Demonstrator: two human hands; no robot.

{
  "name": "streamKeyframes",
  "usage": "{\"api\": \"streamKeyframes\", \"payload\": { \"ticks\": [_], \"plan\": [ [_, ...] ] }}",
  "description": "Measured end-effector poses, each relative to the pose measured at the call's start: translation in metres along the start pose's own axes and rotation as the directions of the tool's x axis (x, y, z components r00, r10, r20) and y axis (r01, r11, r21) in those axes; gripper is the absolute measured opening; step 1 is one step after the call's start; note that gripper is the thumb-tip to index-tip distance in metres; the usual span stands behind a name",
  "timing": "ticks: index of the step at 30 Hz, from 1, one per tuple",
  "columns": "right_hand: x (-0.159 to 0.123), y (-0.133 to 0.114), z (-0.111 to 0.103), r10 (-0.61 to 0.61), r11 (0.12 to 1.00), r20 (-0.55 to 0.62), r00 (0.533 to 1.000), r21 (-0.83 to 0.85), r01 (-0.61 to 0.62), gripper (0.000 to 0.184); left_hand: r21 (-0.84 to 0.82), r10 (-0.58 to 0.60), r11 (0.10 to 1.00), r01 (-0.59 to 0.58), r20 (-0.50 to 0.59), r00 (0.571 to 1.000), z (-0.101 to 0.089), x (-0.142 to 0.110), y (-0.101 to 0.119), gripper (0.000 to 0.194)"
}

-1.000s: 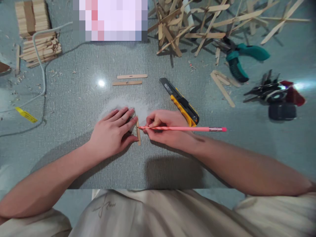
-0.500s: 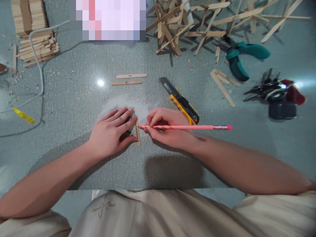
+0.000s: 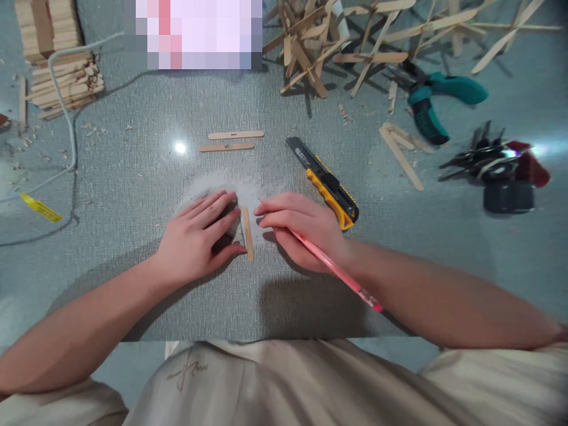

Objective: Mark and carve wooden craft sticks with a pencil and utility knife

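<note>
My left hand (image 3: 199,236) lies flat on the grey table, fingers stretched out over a small grey block that is mostly hidden. A short wooden stick (image 3: 247,233) lies upright just right of its fingertips. My right hand (image 3: 302,228) rests beside the stick and holds a pink pencil (image 3: 337,269). The pencil runs back over my wrist, eraser end toward me, tip near the stick's top.
A yellow utility knife (image 3: 326,183) lies just right of my right hand. Two marked sticks (image 3: 231,141) lie further back. Teal pliers (image 3: 432,103), a loose stick pile (image 3: 355,41), stacked sticks (image 3: 57,53), a white cable (image 3: 66,112) and black-red tools (image 3: 501,171) ring the area.
My right hand has swung the pencil from lying sideways, pointing at the stick, to slanting back over my wrist. The left hand stays put.
</note>
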State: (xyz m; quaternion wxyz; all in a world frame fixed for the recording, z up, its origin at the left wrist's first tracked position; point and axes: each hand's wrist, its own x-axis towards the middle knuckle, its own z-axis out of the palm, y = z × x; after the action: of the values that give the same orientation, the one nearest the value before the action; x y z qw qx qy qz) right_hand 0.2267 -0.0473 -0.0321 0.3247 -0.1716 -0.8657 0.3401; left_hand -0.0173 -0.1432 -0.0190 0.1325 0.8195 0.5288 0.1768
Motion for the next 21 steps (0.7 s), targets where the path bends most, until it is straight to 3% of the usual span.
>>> {"api": "streamKeyframes", "payload": {
  "ticks": [4, 8, 13, 16, 19, 21],
  "plan": [
    [-0.001, 0.005, 0.003, -0.091, 0.988, 0.051, 0.995, -0.122, 0.096, 0.022, 0.023, 0.015, 1.0, -0.014, -0.037, 0.999, -0.001, 0.0, 0.0, 0.06],
    [-0.004, 0.006, 0.007, -0.148, 0.949, 0.126, 0.981, -0.261, 0.177, 0.017, 0.035, 0.078, 0.996, -0.077, -0.031, 0.996, -0.004, 0.001, -0.002, 0.037],
    [-0.008, 0.006, 0.01, -0.127, 0.943, 0.147, 0.981, -0.288, 0.166, 0.017, 0.146, 0.139, 0.98, -0.132, -0.037, 0.99, -0.013, -0.002, -0.004, 0.023],
    [-0.003, 0.007, 0.008, -0.105, 0.968, 0.104, 0.989, -0.218, 0.126, 0.017, 0.149, 0.113, 0.983, -0.104, -0.048, 0.992, -0.017, -0.005, -0.005, 0.022],
    [0.004, 0.0, 0.001, -0.049, 0.999, -0.015, 0.999, -0.012, 0.049, 0.024, 0.101, 0.104, 0.99, -0.1, -0.04, 0.994, -0.016, -0.006, -0.007, 0.031],
    [0.0, -0.012, -0.005, 0.055, 0.989, -0.005, 0.998, 0.14, -0.054, 0.031, 0.076, 0.119, 0.99, -0.118, -0.009, 0.993, -0.014, -0.005, -0.009, 0.041]
  ]
}}
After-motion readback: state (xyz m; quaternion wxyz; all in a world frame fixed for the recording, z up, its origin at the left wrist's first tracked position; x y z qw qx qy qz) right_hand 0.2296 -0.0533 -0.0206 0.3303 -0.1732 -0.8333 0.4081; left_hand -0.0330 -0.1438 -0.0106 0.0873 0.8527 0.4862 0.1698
